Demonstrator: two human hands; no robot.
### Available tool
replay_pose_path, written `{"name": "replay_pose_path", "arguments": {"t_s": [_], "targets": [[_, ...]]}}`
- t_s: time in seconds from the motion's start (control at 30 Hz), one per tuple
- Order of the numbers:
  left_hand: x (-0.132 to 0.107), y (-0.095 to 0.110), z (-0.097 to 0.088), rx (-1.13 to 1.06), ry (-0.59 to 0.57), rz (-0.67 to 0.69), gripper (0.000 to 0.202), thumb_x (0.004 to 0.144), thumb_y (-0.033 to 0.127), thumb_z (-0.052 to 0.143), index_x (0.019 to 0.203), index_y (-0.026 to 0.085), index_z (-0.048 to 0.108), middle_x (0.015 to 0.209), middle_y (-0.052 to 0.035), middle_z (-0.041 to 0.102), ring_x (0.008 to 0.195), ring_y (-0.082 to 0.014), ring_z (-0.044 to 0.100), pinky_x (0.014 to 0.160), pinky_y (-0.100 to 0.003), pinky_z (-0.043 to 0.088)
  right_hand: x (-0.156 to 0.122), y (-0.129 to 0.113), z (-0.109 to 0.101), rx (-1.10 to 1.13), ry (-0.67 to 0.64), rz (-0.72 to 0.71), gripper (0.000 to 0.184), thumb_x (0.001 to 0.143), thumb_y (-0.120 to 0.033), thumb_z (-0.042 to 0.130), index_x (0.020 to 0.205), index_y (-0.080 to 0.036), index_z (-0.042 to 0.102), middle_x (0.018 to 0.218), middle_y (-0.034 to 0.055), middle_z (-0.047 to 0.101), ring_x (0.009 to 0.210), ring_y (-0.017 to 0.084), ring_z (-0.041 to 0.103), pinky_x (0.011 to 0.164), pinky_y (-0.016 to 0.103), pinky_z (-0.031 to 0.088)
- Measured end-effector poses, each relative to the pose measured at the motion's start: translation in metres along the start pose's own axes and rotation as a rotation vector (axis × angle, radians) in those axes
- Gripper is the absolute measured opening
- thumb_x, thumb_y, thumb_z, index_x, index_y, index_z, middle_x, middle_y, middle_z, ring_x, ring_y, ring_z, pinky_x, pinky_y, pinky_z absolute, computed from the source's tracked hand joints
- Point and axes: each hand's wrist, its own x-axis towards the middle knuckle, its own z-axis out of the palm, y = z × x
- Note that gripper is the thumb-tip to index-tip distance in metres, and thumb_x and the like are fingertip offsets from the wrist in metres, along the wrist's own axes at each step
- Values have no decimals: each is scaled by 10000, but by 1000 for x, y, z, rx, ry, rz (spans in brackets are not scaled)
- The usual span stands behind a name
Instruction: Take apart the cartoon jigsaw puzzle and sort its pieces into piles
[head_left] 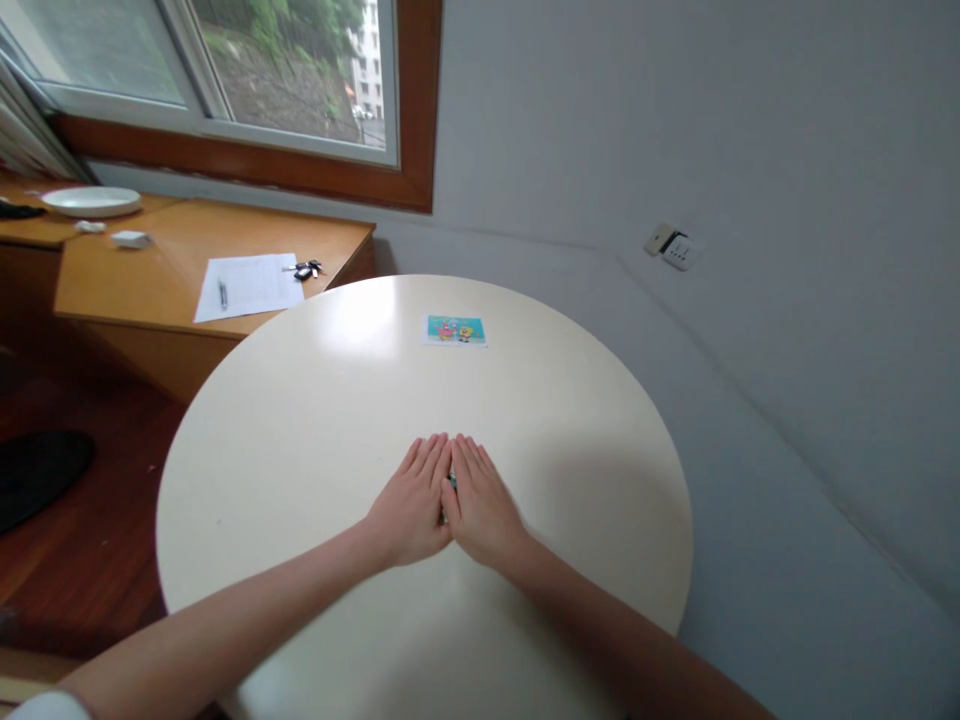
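My left hand (411,503) and my right hand (486,508) lie side by side, palms down, near the middle of a round cream-white table (300,470). Both have their fingers stretched out flat and pointing away from me, with the inner edges of the hands meeting. Through the narrow gap between them shows a bit of something teal and dark (452,481); the hands cover the rest, and its kind cannot be made out. Farther back on the table rests a small teal picture card (456,330) with pink and yellow cartoon figures, apart from both hands.
Beyond the table at the left stands a wooden desk (172,240). On it are a printed sheet (251,290), a pen (223,293), keys (306,270), a small white box (131,239) and a white round dish (91,201). A wall with a socket (680,252) borders the right.
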Motion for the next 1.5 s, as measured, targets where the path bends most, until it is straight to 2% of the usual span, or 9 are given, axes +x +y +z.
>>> {"name": "replay_pose_path", "arguments": {"t_s": [0.3, 0.43, 0.53, 0.6, 0.7, 0.83, 1.03, 1.27, 1.5], "targets": [[6, -17, -20, -457, -78, -41, 966, 676, 633, 574, 1415, 101, 251, 1467, -209, 279, 1353, -329, 258, 1078, -485, 252, 14, 33, -21, 665, -186, 114, 653, 887, -553, 341, 1414, -169, 302, 1476, 135, 297, 1371, 224, 266, 1131, 443, 225], [20, -38, -36, -798, 23, -182, 606, 785, 485, 517, 1280, 138, 465, 1264, -160, 555, 1121, -260, 540, 913, -389, 430, 35, 58, -20, 889, -39, 145, 576, 830, -568, 452, 1247, -177, 520, 1244, 137, 580, 1151, 218, 548, 999, 406, 427], [46, -57, -38, -940, 209, -324, 284, 781, 393, 487, 741, 149, 626, 780, -81, 683, 744, -180, 612, 707, -301, 460, 63, 73, -11, 970, 41, 200, 454, 763, -551, 546, 938, -147, 655, 818, 78, 685, 712, 161, 649, 704, 337, 551], [67, -70, -33, -1027, 346, -412, 331, 750, 369, 492, 483, 175, 464, 475, 1, 524, 479, -104, 474, 523, -233, 382, 83, 77, -7, 1008, 23, 185, 383, 717, -510, 610, 821, -144, 654, 647, 14, 632, 518, 104, 574, 553, 272, 517], [91, -83, -21, -1158, 543, -532, 380, 689, 319, 505, 446, 214, 233, 374, 90, 229, 358, -45, 236, 403, -195, 191, 105, 79, -6, 1031, -21, 170, 340, 679, -466, 651, 760, -136, 637, 543, -33, 555, 413, 64, 466, 430, 214, 406], [98, -89, -14, -1280, 518, -512, 401, 646, 304, 545, 477, 223, 190, 418, 105, 156, 361, -27, 167, 392, -189, 120, 112, 79, -16, 969, -220, 30, 296, 686, -422, 666, 726, -129, 648, 570, -13, 578, 504, 77, 489, 496, 215, 395], [91, -86, -25, -1456, 425, -558, 425, 615, 256, 596, 473, 217, 197, 400, 115, 156, 344, -10, 154, 375, -173, 108, 110, 75, -43, 660, -574, -409, 313, 705, -437, 686, 855, -164, 716, 848, 58, 679, 784, 143, 582, 714, 262, 446], [93, -97, -31, -1803, 408, -641, 427, 662, 198, 599, 455, 197, 226, 363, 108, 186, 297, -16, 164, 325, -163, 139, 110, 69, -48, 535, -639, -586, 337, 747, -500, 636, 911, -223, 735, 962, 67, 639, 920, 170, 565, 894, 310, 405], [94, -112, -37, -2135, 262, -675, 518, 844, 417, 532, 487, 179, 242, 368, 91, 234, 279, -25, 215, 288, -139, 119, 109, 67, -46, 559, -629, -562, 317, 743, -504, 638, 820, -215, 743, 934, 68, 636, 903, 167, 565, 902, 320, 400]]}}
